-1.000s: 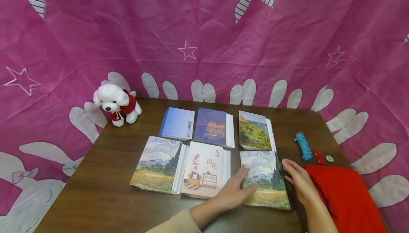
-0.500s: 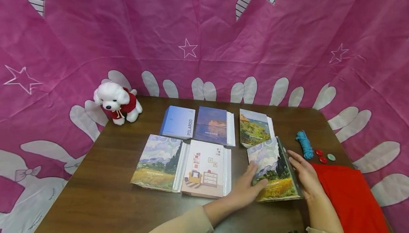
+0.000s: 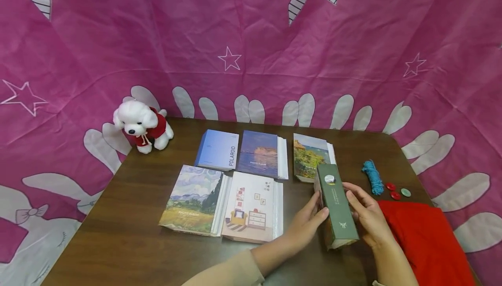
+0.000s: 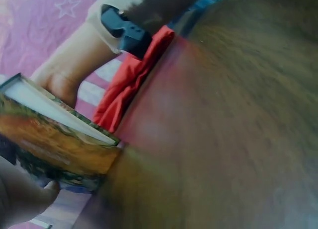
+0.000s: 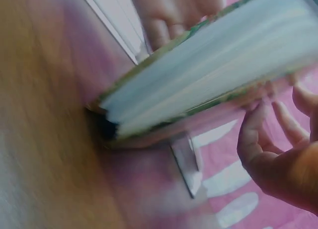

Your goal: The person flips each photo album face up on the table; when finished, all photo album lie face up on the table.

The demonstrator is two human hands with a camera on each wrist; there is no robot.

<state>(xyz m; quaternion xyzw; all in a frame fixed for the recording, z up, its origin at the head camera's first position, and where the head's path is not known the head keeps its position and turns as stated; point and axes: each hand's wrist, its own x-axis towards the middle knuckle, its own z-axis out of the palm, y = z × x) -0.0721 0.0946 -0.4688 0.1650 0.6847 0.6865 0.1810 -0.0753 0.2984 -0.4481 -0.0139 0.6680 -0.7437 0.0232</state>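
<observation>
A thick photo album (image 3: 338,203) stands on edge between my two hands, its dark green spine facing up. My left hand (image 3: 303,225) holds it at the left cover, with the thumb near the spine's edge. On the opposite cover, my right hand (image 3: 368,216) grips with thumb and fingers. The left wrist view shows the painted cover of the album (image 4: 59,144) with my left thumb on it. White page edges of the album (image 5: 213,65) fill the right wrist view, where curled fingers of my right hand (image 5: 283,154) touch the cover. Some fingers are hidden behind it.
Behind the held album lies a landscape-cover album (image 3: 311,153). Leftward are a white album (image 3: 251,207), a field-painting album (image 3: 194,199), a purple one (image 3: 259,153) and a blue one (image 3: 219,148). Right: blue yarn (image 3: 372,177), buttons (image 3: 405,192), red cloth (image 3: 427,238). A plush dog (image 3: 143,124) sits back left.
The photo album lay flat, front cover up, beneath my hands. It has been lifted and tipped onto its edge, turning the green spine up, with both hands moving slightly right.
</observation>
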